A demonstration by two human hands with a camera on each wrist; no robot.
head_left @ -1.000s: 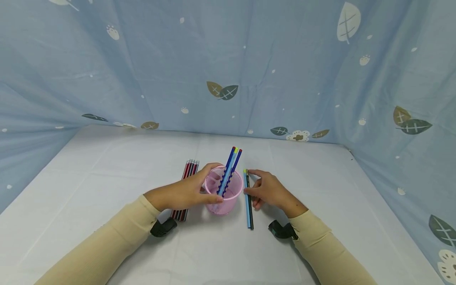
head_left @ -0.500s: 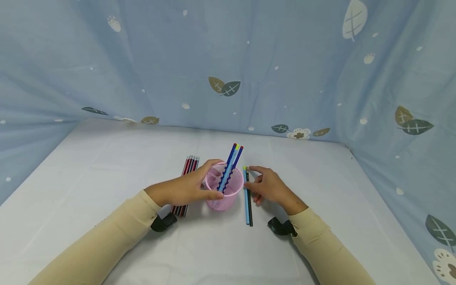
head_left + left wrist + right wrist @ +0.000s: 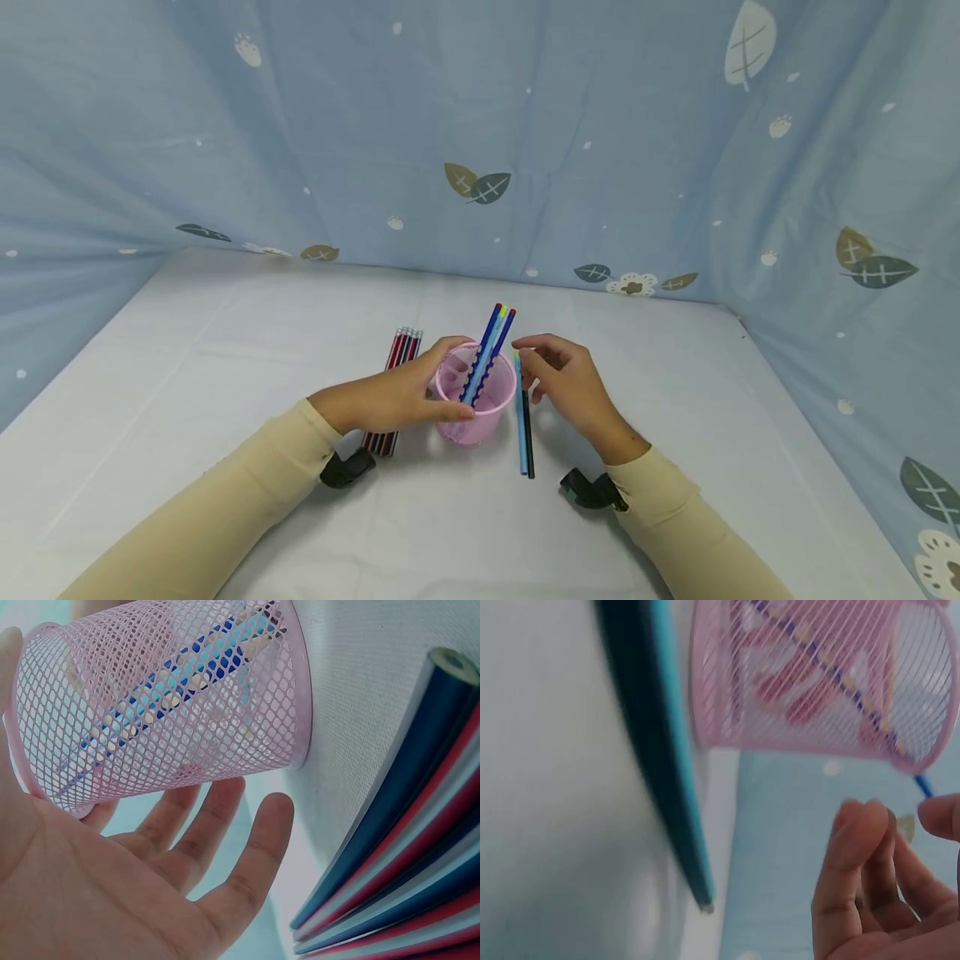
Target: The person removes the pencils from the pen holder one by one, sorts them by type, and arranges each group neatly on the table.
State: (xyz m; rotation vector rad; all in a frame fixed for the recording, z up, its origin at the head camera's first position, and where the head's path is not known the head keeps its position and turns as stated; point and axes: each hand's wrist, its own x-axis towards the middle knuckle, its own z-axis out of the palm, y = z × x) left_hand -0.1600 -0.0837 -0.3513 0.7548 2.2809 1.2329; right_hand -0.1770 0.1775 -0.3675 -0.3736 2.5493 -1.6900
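Note:
A pink mesh cup (image 3: 475, 404) stands on the white table with several blue pencils (image 3: 491, 342) leaning in it. My left hand (image 3: 427, 387) grips the cup from the left, thumb in front and fingers round the far side; the left wrist view shows the palm (image 3: 150, 862) against the mesh (image 3: 165, 697). A light blue and a black pencil (image 3: 524, 425) lie side by side just right of the cup. My right hand (image 3: 540, 367) hovers over their far ends with curled fingers (image 3: 855, 847) that hold nothing.
A bundle of red and black pencils (image 3: 397, 367) lies left of the cup, partly under my left hand, and fills the right of the left wrist view (image 3: 405, 847). Blue leaf-print cloth (image 3: 480, 125) walls the table on three sides.
My right hand has lifted off the two lying pencils, moved toward their far ends and curled its fingers. My left hand keeps its hold on the cup.

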